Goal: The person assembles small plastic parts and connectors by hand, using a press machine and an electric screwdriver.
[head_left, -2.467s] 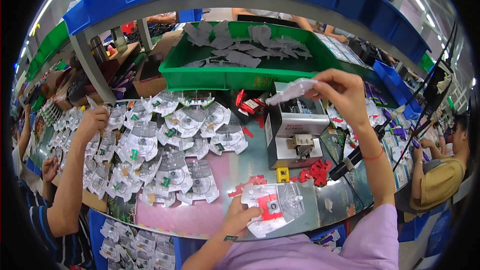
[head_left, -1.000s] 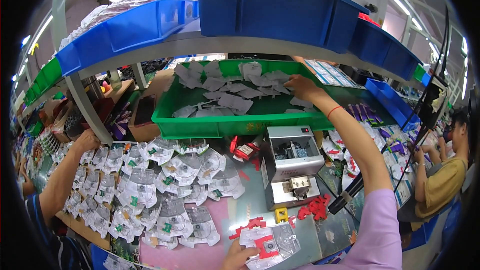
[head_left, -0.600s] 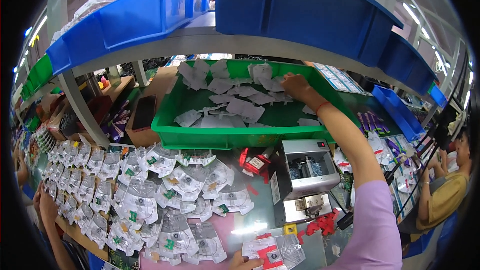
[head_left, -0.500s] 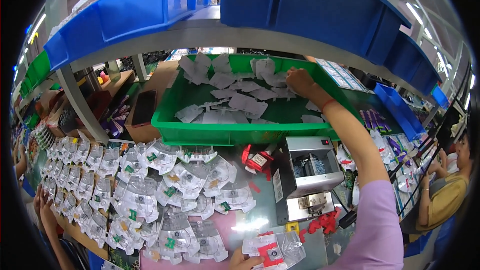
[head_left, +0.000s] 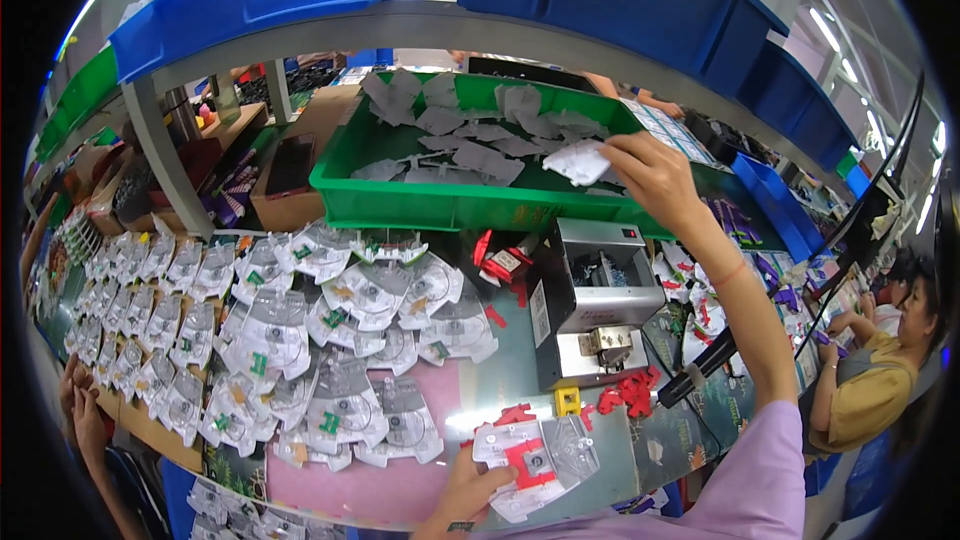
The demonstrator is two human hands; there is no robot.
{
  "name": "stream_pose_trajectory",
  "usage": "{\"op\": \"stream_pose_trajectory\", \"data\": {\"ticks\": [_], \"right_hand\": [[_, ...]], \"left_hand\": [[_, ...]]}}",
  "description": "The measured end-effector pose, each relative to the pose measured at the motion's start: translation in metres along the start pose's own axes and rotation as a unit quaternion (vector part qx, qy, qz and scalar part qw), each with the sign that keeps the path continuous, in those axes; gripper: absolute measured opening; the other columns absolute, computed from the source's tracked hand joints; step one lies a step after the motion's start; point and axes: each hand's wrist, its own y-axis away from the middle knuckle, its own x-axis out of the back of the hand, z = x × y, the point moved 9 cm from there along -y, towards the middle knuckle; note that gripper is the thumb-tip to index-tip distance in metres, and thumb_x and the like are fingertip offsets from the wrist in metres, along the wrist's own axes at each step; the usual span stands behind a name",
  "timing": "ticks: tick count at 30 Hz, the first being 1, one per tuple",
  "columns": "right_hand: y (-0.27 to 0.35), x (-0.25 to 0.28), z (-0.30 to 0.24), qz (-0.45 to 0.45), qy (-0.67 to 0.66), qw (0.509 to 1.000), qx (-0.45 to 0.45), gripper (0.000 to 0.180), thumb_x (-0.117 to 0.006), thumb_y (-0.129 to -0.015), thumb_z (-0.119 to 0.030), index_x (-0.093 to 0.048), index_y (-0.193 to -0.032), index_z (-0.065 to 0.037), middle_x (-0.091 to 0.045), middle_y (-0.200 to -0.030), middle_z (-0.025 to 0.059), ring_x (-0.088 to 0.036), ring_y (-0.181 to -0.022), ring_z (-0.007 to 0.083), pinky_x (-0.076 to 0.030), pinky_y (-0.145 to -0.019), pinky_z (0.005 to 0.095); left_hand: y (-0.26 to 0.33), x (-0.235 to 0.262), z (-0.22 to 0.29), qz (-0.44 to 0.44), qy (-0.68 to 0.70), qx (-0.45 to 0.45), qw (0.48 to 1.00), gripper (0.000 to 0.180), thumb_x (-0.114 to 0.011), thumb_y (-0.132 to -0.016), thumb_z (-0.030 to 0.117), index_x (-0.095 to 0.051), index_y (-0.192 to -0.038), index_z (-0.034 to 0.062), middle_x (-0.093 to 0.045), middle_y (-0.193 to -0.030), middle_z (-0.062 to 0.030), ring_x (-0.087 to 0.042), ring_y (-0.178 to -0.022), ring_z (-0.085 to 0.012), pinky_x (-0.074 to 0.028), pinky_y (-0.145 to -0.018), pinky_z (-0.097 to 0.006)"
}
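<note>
White plastic housing [head_left: 553, 462] with a red insert [head_left: 527, 476], at the near edge of the bench [head_left: 622, 455]: the left hand [head_left: 474, 486] clasps its left end, thumb on top, the other fingers hidden beneath; whether it rests on the bench cannot be told. The right hand [head_left: 650, 176] pinches a pale plastic part [head_left: 577, 164] between thumb and fingers. Half a second ago this hand was reaching among the pieces in the green tray [head_left: 420, 208]; it is now drawn back above the near rim, so each hand holds a component. Writing: characters mark the tray's front wall; the metal machine [head_left: 600, 312] beyond the housing bears red lettering, too small to read, and a pale label [head_left: 541, 312] on its side.
</note>
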Motion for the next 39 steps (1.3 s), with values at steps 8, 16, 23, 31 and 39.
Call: {"op": "stream_pose_trajectory", "data": {"ticks": [8,16,23,31,39], "right_hand": [[0.022,0.089,-0.077,0.049,-0.223,0.970,-0.080,0.026,-0.064,-0.063,0.006,-0.063,-0.088,-0.001,-0.060,-0.074,0.0094,-0.058,-0.062,0.0197,-0.046,-0.053,0.0270],[0.114,0.054,-0.100,-0.077,-0.577,0.713,-0.391,0.019,-0.060,-0.076,-0.001,-0.064,-0.094,0.002,-0.063,-0.074,0.0063,-0.054,-0.059,0.0072,-0.042,-0.052,0.0198],[0.145,0.021,-0.142,-0.166,-0.710,0.536,-0.425,0.021,-0.057,-0.079,-0.002,-0.063,-0.098,0.003,-0.060,-0.071,0.0045,-0.050,-0.051,0.0040,-0.039,-0.044,0.0169],[0.156,0.004,-0.157,-0.233,-0.717,0.500,-0.426,0.019,-0.056,-0.081,-0.005,-0.063,-0.096,0.002,-0.058,-0.063,0.0034,-0.049,-0.046,0.0047,-0.039,-0.043,0.0180],[0.158,0.020,-0.137,-0.187,-0.644,0.623,-0.401,0.023,-0.057,-0.079,-0.005,-0.062,-0.101,-0.001,-0.059,-0.083,0.0072,-0.055,-0.065,0.0085,-0.042,-0.051,0.0208]], "left_hand": [[0.007,-0.007,0.025,0.011,-0.005,-0.089,0.996,0.041,-0.055,-0.069,-0.005,-0.047,-0.110,-0.0051,-0.058,-0.099,-0.0118,-0.058,-0.086,-0.0171,-0.047,-0.075,-0.031],[0.004,-0.016,0.028,0.043,-0.045,-0.115,0.991,0.037,-0.054,-0.068,-0.003,-0.049,-0.105,-0.0063,-0.059,-0.093,-0.0105,-0.058,-0.081,-0.0157,-0.047,-0.072,-0.029],[0.000,-0.028,0.022,0.042,-0.109,-0.112,0.987,0.030,-0.051,-0.068,-0.001,-0.052,-0.098,-0.0059,-0.059,-0.087,-0.0078,-0.056,-0.076,-0.0122,-0.045,-0.066,-0.027],[-0.003,-0.039,0.012,0.024,-0.117,-0.103,0.988,0.031,-0.052,-0.068,-0.001,-0.053,-0.099,-0.0046,-0.058,-0.089,-0.0065,-0.056,-0.077,-0.0114,-0.046,-0.068,-0.026],[-0.005,-0.049,0.008,0.020,-0.121,-0.083,0.989,0.027,-0.052,-0.069,-0.002,-0.055,-0.096,-0.0037,-0.058,-0.085,-0.0054,-0.055,-0.075,-0.0108,-0.045,-0.066,-0.026]]}}
